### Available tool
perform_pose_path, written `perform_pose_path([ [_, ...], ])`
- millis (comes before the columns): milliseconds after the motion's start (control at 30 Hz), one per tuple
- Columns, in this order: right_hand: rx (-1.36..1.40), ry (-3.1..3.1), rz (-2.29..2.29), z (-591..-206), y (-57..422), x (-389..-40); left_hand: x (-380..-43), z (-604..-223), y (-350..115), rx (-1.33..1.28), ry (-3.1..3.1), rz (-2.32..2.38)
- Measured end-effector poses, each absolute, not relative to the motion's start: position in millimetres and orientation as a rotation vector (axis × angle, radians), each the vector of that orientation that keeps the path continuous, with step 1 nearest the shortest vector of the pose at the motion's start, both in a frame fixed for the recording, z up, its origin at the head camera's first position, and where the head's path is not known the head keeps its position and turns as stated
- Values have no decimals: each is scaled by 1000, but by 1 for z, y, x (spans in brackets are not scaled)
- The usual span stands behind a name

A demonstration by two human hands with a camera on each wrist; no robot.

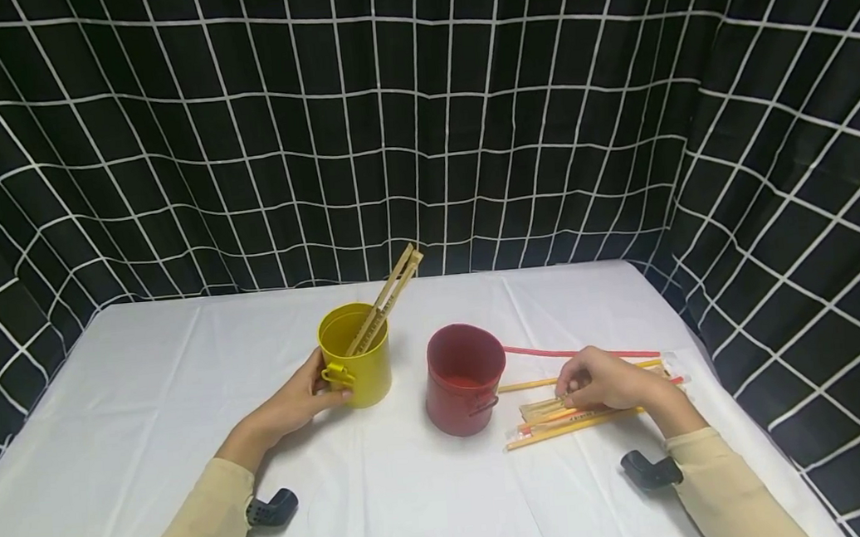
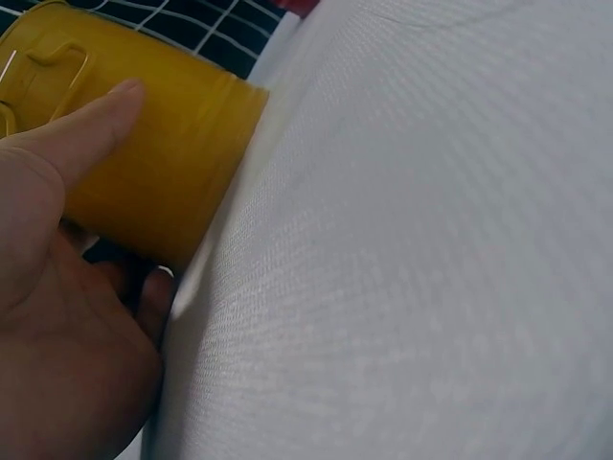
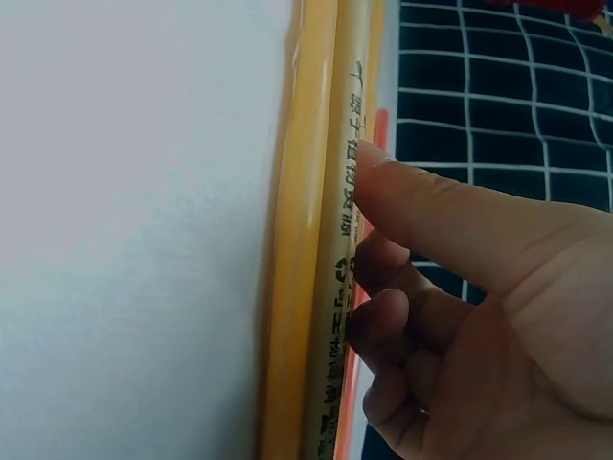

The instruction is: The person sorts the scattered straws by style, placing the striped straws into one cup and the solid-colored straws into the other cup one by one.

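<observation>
My left hand holds the small yellow bucket low on its left side, the thumb along its wall and the fingers partly hidden behind it. Two paper-wrapped straws with dark print lean in that bucket, their tops out over its right rim. Over a loose bunch of straws on the right, my right hand pinches a printed paper-wrapped straw between thumb and curled fingers. Beside it lies a yellow straw in clear wrap. The right hand covers part of the bunch.
Between the hands stands a red bucket with its handle down. A red straw and a yellow straw lie just right of it. White cloth covers the table; a black gridded curtain hangs behind and along the sides.
</observation>
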State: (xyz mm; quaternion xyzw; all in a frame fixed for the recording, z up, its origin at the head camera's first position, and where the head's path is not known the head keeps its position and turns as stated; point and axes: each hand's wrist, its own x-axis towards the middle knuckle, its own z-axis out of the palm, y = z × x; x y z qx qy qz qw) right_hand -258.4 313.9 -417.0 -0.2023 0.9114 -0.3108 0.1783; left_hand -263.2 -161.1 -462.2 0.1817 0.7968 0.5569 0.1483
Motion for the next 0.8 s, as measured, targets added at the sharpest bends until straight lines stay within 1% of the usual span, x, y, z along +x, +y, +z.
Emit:
perform_pose_path([
  [300, -597, 2572, -874, -412, 312, -255, -261, -460, -160, 496, 2300, 1584],
  [800, -617, 2988, -961, -377, 314, -248, -263, -461, -160, 479, 2294, 1597],
])
